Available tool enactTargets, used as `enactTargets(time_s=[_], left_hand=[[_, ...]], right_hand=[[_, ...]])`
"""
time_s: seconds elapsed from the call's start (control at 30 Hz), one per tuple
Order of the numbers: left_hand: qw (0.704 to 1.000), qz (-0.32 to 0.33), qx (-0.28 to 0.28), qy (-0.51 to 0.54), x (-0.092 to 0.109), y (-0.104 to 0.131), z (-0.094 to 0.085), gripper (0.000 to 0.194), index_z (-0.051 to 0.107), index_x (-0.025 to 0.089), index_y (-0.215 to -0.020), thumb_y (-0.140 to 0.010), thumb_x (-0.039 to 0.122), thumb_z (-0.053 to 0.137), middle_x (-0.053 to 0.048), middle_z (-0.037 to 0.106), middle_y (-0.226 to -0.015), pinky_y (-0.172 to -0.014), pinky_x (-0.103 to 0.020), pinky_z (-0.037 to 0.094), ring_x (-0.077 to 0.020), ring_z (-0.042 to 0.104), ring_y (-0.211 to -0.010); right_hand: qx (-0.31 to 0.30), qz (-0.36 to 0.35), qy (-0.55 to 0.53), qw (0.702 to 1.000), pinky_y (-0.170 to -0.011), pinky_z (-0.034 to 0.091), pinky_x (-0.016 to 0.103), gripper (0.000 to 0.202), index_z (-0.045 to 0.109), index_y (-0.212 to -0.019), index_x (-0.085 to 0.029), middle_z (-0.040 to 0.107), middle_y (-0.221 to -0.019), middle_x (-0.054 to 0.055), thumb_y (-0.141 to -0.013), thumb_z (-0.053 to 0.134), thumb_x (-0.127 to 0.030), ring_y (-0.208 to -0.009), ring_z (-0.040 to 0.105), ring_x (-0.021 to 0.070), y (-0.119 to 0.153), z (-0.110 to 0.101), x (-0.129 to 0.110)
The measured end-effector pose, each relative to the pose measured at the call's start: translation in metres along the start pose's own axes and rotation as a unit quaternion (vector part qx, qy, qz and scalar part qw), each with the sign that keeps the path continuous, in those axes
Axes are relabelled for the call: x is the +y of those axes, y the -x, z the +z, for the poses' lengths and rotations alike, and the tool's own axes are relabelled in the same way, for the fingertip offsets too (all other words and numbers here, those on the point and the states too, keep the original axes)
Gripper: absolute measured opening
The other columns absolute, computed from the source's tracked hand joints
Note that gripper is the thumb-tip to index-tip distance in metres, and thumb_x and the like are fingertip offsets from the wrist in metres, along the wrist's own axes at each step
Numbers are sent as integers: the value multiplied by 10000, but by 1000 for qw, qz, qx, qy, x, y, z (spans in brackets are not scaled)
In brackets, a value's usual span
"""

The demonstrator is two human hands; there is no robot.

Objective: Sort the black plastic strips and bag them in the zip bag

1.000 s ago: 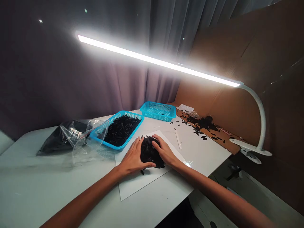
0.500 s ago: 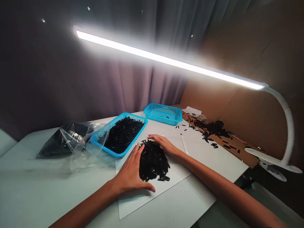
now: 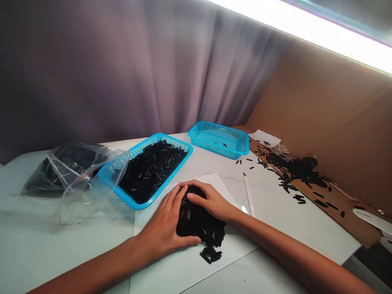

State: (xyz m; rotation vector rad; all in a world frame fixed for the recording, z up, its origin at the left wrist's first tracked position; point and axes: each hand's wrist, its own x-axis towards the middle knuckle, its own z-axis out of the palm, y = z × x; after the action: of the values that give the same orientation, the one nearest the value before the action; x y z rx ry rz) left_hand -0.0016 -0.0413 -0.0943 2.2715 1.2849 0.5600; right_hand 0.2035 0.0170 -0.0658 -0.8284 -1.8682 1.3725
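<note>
A heap of small black pieces lies on a white sheet between my two hands. My left hand curves around the heap's left side, its thumb spread along the near edge. On the far right side, my right hand rests against the heap with its fingers bent over the top. The fingertips of both hands almost meet at the far end. A few pieces sit just off the heap on the near side.
A blue basket full of black pieces stands left, beside a clear plastic bag. Behind is another blue basket. A white pencil-like tool lies right of my hands. Scattered pieces and paper lie far right.
The view has tilted down and come closer. My right hand has closed in over the far side of the heap, its thumb now on top. My left hand stays along the left side.
</note>
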Motion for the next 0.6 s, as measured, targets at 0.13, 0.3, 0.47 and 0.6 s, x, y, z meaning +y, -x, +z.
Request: enactTargets(time_s=[0.13, 0.3, 0.47, 0.6], left_hand=[[998, 50, 9, -43, 7, -9, -6, 1273, 81, 325, -1628, -654, 731, 793, -132, 189, -1696, -1228, -654, 285, -425, 208, -1546], [988, 126, -52, -65, 19, -38, -14, 1356, 158, 326, -1626, -531, 884, 730, -128, 84, -1717, -1194, -756, 181, -515, 98, -1540], [978, 164, -108, -68, 29, -61, -15, 964, 549, 271, -1416, -623, 773, 772, -149, 514, -1489, -1151, -670, 328, -453, 433, -1389], [978, 160, -105, -88, 33, -64, -20, 439, 638, 236, -1224, -824, 401, 712, -117, 638, -1205, -966, -533, 476, -341, 579, -1133]], right_hand=[[100, 38, -41, 993, -1133, 387, 458, 396, 710, -1174, -256, 700, -1257, 63, -977, 546, -559, -1236, 600, 281, -5, -5, -1], [227, 93, -134, 960, -1155, 367, 479, 458, 745, -1015, -215, 713, -1214, 100, -970, 510, -605, -1227, 604, 288, -7, -18, 5], [295, 129, -225, 919, -1158, 362, 468, 411, 717, -968, -221, 723, -1206, 96, -989, 491, -563, -1252, 611, 273, -2, -24, 2], [301, 128, -248, 912, -1138, 371, 471, 383, 712, -941, -217, 723, -1193, 93, -972, 524, -549, -1220, 625, 276, -3, -23, -3]])
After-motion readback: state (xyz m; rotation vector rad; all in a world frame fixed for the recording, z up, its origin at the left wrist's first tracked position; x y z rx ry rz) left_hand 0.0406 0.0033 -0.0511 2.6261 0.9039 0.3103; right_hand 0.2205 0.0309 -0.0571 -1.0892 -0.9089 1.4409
